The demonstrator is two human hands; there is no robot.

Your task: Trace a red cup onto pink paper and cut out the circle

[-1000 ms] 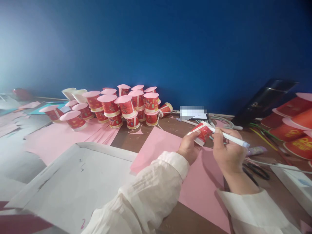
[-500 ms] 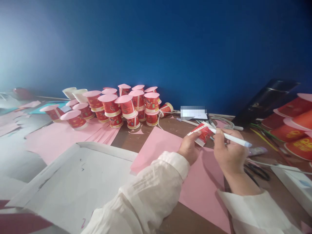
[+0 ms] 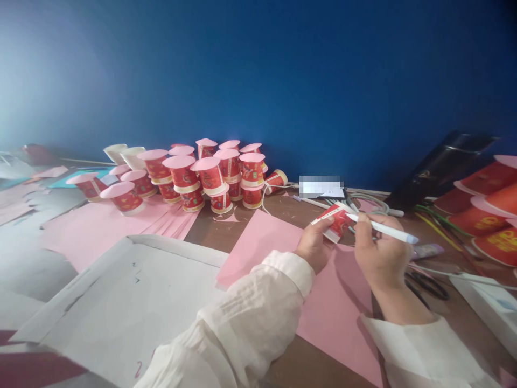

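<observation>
My left hand [image 3: 317, 245] is closed on a red paper cup [image 3: 336, 222], held tilted over the sheets of pink paper [image 3: 335, 302]. In my right hand [image 3: 379, 250] is a white pen [image 3: 388, 230], gripped between thumb and fingers. Its tip points left and lies close to the cup's side; I cannot tell whether it touches. Behind my hands, a tablet-like device [image 3: 327, 189] with a partly blurred screen leans by the wall. A second white pen [image 3: 313, 202] lies in front of it.
Stacked red cups with pink paper discs [image 3: 208, 175] stand at the back left. A white box lid [image 3: 137, 302] fills the front left. To the right are a black flask [image 3: 438, 170], scissors [image 3: 428, 284], more red cups [image 3: 498, 237] and a white box [image 3: 490, 307]. Cables [image 3: 371, 202] run behind my hands.
The pen tip has shifted very slightly on the cup's side. Both hands keep their hold, and the rest looks the same.
</observation>
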